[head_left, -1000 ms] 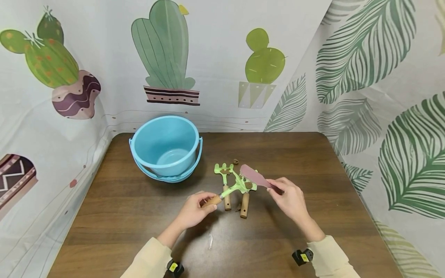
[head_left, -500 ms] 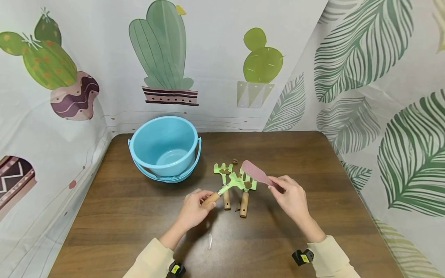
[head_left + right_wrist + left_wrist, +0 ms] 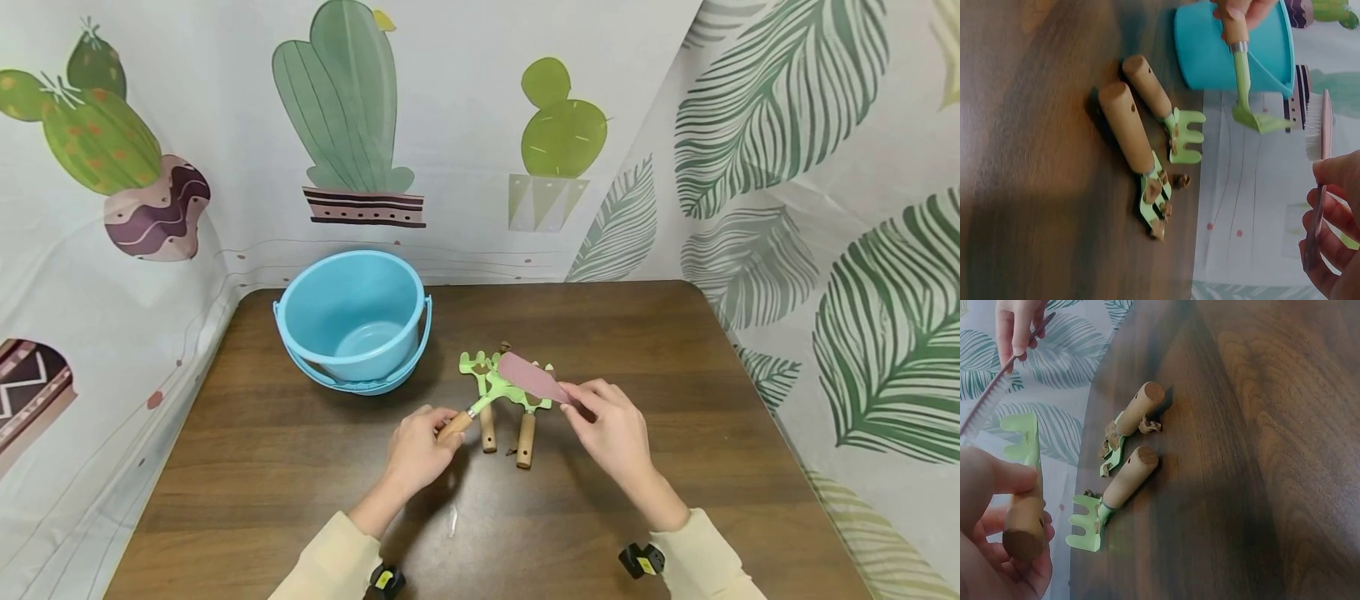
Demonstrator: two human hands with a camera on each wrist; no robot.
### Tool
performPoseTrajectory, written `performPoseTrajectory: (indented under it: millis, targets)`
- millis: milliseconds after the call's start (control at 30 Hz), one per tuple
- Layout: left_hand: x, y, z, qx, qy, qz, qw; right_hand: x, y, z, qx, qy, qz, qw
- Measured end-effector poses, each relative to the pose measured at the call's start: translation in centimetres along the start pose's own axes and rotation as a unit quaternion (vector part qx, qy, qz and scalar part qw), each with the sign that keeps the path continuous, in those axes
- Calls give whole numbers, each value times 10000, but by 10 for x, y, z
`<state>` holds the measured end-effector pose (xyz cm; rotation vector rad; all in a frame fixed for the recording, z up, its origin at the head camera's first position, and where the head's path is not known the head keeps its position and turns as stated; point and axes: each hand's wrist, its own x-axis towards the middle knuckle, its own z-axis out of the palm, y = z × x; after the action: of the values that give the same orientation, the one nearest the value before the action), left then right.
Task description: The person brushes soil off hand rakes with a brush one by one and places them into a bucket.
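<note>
My left hand grips the wooden handle of a small green garden rake, its head raised above the table. My right hand pinches the handle of a pink brush; white bristles show along one side. In the head view the brush overlaps the rake's head; in the right wrist view a small gap shows between bristles and tines. Below lie a second green rake and a green garden fork, both wooden-handled. Curled brown scraps lie on and around them.
A light blue bucket with its handle lowered stands at the back left of the brown wooden table. A small clear strip lies near the front. Printed cloth hangs behind and at the sides.
The brush has gone slightly up and right, then left and down over the head of the held rake. My left hand keeps its grip and has barely moved.
</note>
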<state>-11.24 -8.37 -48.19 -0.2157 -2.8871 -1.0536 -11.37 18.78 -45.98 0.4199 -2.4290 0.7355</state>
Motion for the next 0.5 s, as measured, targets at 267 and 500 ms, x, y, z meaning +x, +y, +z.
performPoseTrajectory:
  millis: [267,500]
  targets:
    - [0,5,0,146,-1,-113,9998,-3,-13,9,-205,-16,-226,9995]
    - [0,10,0,466,0,-168,9988,-5,-19,16,-623,-65,-493,9968]
